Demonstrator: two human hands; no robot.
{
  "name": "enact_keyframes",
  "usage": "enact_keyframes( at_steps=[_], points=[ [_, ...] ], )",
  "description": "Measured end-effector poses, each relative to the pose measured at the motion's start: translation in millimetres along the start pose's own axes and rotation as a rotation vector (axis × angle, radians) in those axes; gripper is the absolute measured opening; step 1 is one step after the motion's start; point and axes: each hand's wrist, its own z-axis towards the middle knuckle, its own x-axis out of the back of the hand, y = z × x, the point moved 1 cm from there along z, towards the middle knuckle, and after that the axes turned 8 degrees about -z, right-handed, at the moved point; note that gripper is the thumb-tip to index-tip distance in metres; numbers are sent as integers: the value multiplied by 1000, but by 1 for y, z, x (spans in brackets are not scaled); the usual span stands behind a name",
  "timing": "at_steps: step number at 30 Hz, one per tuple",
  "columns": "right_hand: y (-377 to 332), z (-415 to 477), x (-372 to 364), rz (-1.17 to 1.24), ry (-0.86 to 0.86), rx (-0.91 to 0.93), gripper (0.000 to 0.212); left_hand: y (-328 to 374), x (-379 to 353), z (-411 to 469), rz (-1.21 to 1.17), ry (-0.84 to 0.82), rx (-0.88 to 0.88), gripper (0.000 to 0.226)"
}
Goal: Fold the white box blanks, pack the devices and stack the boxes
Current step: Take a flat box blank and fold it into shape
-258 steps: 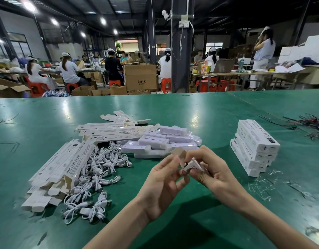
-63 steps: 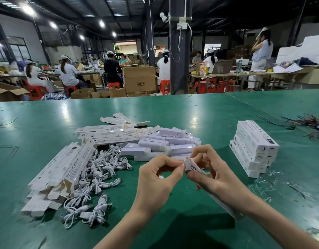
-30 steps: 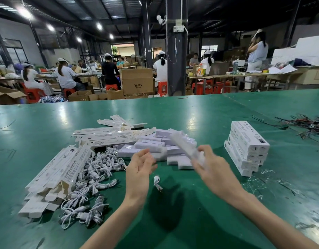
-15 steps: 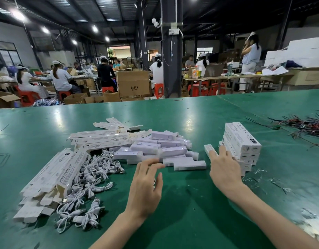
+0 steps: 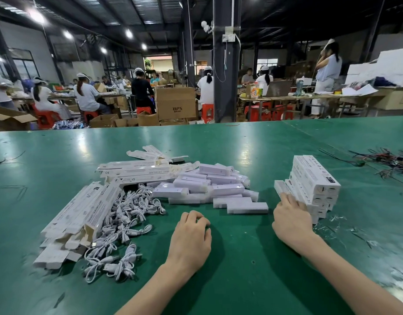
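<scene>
Hands: two, both down on the green desk (image 5: 241, 280). The left hand (image 5: 191, 237) rests knuckles up with its fingers curled under. What lies beneath is hidden, so I cannot tell whether its grip holds anything. The right hand (image 5: 291, 221) has its grip released, fingers laid flat on one long white box (image 5: 279, 187) that lies on the desk, touching the left side of the stack of boxes (image 5: 316, 178).

That stack stands about five layers high and perhaps two boxes wide — the near ends blur together, and the right hand covers its lower near corner.

Beyond the hands lies one pile of pale devices (image 5: 209, 189), a dozen or more, criss-crossed. Flat blanks (image 5: 82, 214) sit in three lots: a heap at the left, a second heap behind it, and a few loose ones farther back. One tangle of white cables (image 5: 127, 214) spreads between the left heap and the devices — too knotted to count.

Dark wires (image 5: 391, 162) lie at the far right, and clear plastic scraps (image 5: 345, 226) just right of the stack.
</scene>
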Motion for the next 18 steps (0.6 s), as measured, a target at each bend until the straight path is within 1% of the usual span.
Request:
enact_keyframes(
  at_steps=[4, 7, 11, 15, 18],
  points=[
    [3, 3, -3, 2, -9, -23, 45, -3, 3, 2, 14, -7, 60, 29],
    [2, 5, -3, 23, -4, -40, 45, -7, 8, 4, 48, -8, 104, 36],
    [3, 7, -6, 37, -3, -66, 45, -13, 15, 7, 122, -2, 205, 43],
    [2, 8, -7, 25, 10, -88, 44, -17, 20, 10, 265, 1, 266, 42],
    [1, 9, -8, 30, 17, -104, 44, -21, 26, 12, 366, -1, 325, 35]
  ],
)
